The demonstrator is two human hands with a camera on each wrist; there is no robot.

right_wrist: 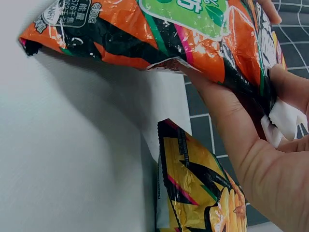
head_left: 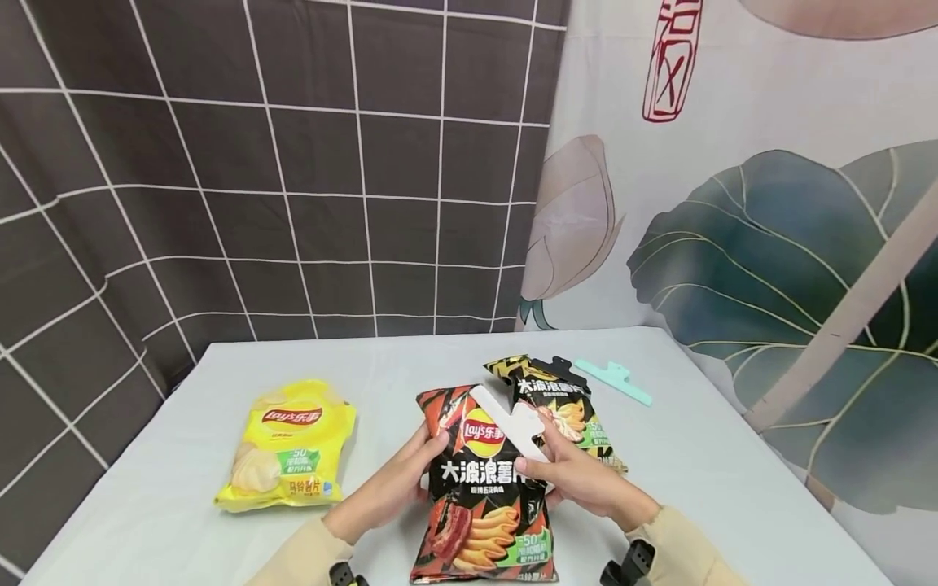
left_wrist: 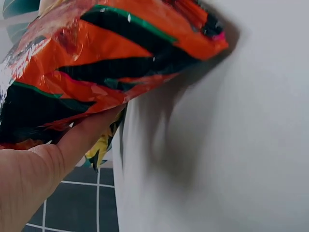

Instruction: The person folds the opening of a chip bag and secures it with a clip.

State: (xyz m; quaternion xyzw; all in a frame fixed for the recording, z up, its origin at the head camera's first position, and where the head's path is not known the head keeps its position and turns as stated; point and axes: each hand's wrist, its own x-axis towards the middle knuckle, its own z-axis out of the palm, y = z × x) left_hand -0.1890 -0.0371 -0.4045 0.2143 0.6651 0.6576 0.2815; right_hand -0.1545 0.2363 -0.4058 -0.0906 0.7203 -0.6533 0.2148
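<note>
Both hands hold a red and black bag of potato chips above the front of the table. My left hand grips its left side, thumb near the front edge and fingers beneath, as the left wrist view shows. On the other side my right hand holds the bag with its thumb on the front, fingers reaching under it. A white bag clip lies slanted across the bag's upper right corner, beside the right hand. In the right wrist view the clip is partly hidden by that hand.
Behind the right hand lies a black and yellow chip bag with a black clip across its top. A teal clip rests near the back right. To the left is a yellow chip bag on the white-covered table.
</note>
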